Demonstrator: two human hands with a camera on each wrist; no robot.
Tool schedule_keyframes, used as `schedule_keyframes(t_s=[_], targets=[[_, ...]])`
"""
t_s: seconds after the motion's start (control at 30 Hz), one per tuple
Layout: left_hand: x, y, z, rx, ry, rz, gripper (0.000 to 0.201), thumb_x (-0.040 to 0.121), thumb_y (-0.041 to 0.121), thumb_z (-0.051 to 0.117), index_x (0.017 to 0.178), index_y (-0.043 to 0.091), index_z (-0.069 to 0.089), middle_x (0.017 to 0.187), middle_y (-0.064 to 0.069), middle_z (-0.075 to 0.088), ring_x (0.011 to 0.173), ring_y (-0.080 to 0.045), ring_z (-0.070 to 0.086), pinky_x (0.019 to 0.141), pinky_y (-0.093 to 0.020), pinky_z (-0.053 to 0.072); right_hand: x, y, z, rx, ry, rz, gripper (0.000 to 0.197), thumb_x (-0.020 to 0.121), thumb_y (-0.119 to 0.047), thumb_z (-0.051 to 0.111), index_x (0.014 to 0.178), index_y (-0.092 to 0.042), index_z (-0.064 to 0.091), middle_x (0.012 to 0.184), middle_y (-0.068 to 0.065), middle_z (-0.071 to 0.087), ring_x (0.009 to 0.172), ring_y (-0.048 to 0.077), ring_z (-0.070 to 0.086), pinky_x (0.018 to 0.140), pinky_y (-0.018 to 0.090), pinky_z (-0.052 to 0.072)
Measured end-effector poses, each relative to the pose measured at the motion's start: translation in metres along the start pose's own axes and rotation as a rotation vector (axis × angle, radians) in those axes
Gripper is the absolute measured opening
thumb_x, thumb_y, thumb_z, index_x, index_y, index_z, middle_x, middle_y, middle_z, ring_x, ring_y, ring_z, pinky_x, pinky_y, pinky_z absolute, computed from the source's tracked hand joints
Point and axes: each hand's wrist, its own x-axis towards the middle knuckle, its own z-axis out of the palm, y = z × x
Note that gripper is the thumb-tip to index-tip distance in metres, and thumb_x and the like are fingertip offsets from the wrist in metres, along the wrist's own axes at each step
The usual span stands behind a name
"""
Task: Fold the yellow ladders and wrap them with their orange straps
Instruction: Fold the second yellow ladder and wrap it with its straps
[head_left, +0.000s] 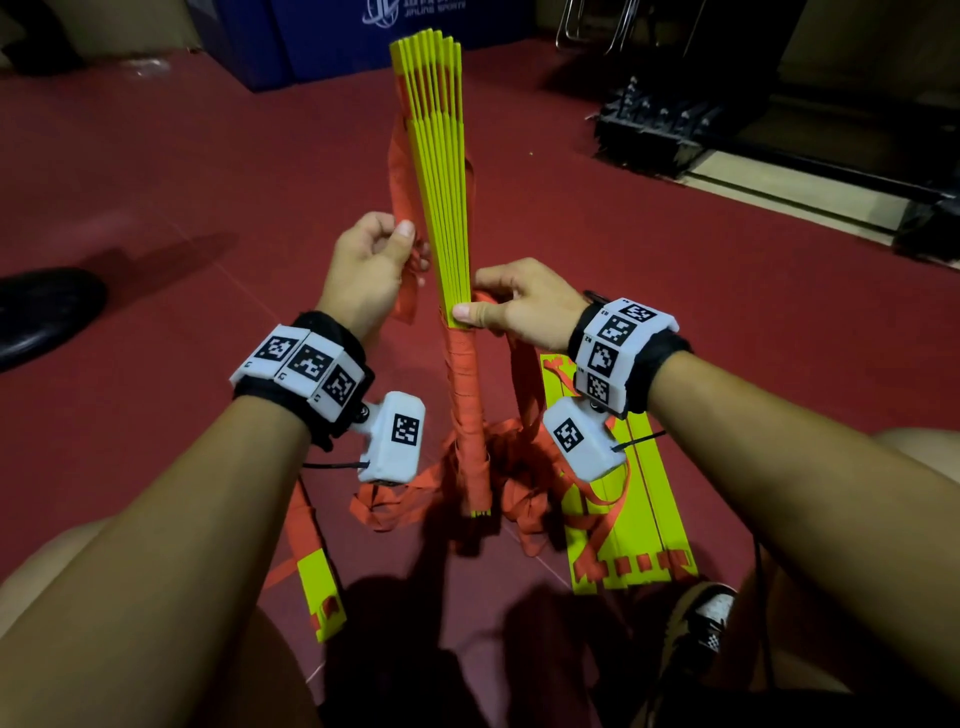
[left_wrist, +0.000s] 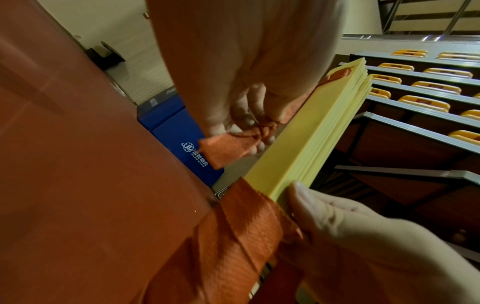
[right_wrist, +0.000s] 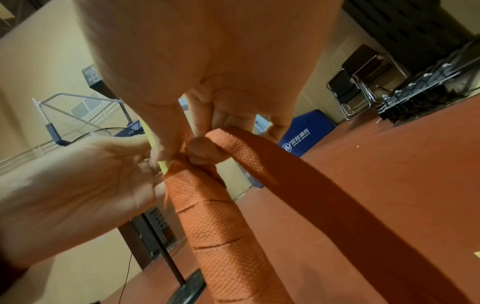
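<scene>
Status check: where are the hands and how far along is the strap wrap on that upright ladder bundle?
Left hand pinches loose orange strap. Right hand grips ladder bundle at wrap's top edge. Lower part wrapped, upper bare. Nothing blocking.

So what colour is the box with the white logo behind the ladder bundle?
The box is blue, clearest in the head view.

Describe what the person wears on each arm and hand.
Both forearms are bare, with no sleeves or gloves. Each wrist carries a black fabric band ringed by white blocks printed with black square markers, a white boxy camera unit beneath, and a thin black cable.
</scene>
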Motion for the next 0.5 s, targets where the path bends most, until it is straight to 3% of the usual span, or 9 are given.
schedule_keyframes(t_s=[0.1, 0.17, 0.3, 0.4, 0.5], targets=[[-0.003, -0.001, 0.003, -0.021, -0.094, -0.034, 0.029, 0.109, 0.011, 0.043, 0.081, 0.015, 0.048, 0.060, 0.009, 0.058, 0.048, -0.001, 0.049, 0.047, -0.015, 0.038, 0.001, 0.000, -0.002, 0.008, 0.023, -0.010, 0.019, 0.092, -0.026, 0.070, 0.098, -0.008, 0.072, 0.061, 0.001, 0.052, 0.055, 0.013, 0.047, 0.056, 0.026, 0.038], [-0.004, -0.001, 0.003, -0.029, -0.122, -0.054, 0.030, 0.109, 0.014, 0.043, 0.080, 0.017, 0.048, 0.065, 0.010, 0.057, 0.052, 0.001, 0.046, 0.053, -0.014, 0.035, 0.001, 0.001, -0.003, 0.025, 0.032, -0.010, 0.017, 0.092, -0.025, 0.070, 0.100, -0.010, 0.073, 0.064, 0.003, 0.054, 0.058, 0.015, 0.048, 0.058, 0.027, 0.038], [-0.007, -0.001, 0.003, -0.025, -0.173, -0.077, 0.028, 0.110, 0.019, 0.044, 0.083, 0.018, 0.053, 0.080, 0.007, 0.063, 0.072, 0.000, 0.060, 0.072, -0.017, 0.048, 0.003, 0.005, -0.005, 0.031, 0.062, -0.021, 0.021, 0.091, -0.027, 0.070, 0.109, -0.016, 0.073, 0.075, 0.014, 0.064, 0.061, 0.015, 0.050, 0.063, 0.029, 0.043], [-0.011, 0.000, 0.004, 0.003, -0.235, -0.063, 0.025, 0.110, 0.016, 0.042, 0.087, 0.018, 0.051, 0.070, 0.017, 0.065, 0.066, 0.005, 0.059, 0.070, -0.017, 0.048, 0.004, 0.009, -0.006, 0.026, 0.084, -0.035, 0.026, 0.091, -0.028, 0.071, 0.115, -0.020, 0.072, 0.092, 0.010, 0.073, 0.065, 0.006, 0.053, 0.070, 0.028, 0.047], [-0.012, -0.002, 0.003, 0.039, -0.273, -0.073, 0.017, 0.109, 0.016, 0.046, 0.095, 0.021, 0.055, 0.073, 0.022, 0.066, 0.067, 0.007, 0.057, 0.075, -0.024, 0.045, 0.004, 0.013, -0.006, 0.008, 0.092, -0.034, 0.028, 0.091, -0.026, 0.071, 0.119, -0.020, 0.072, 0.097, -0.002, 0.074, 0.065, -0.009, 0.054, 0.072, 0.021, 0.044]])
